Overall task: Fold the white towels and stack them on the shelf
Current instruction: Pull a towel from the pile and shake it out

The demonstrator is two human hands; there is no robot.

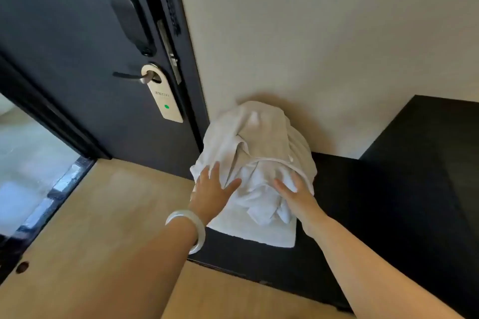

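**Both hands flat on the towel heap**

We see the towels point(259, 153), a crumpled white heap, directly under the fingers of both hands. It sits on the dark shelf point(363, 202) and leans back against the wall point(311, 33) beyond the fingertips. The lowest layer, nearest the wrists, lies flatter than the rest.

The left hand point(213, 189) rests on the heap's left flank, its fingers point(215, 171) straight and spread wide, gripping nothing. The right hand point(294, 193) lies on the right flank, and its fingers point(298, 181) are also stretched out against the cloth, thumb apart from the others. We see no fold pinched between them. The bunched middle of the heap stands between the two sets of fingers.

Behind the left fingers, a pale bangle point(190, 228) circles the wrist. Left of those fingers lies the light wooden floor point(103, 215). Beyond them rises a dark door point(77, 59), where a tag point(163, 96) with a green dot hangs from the handle point(127, 75). Right of the right fingers stands a taller dark cabinet point(427, 150).
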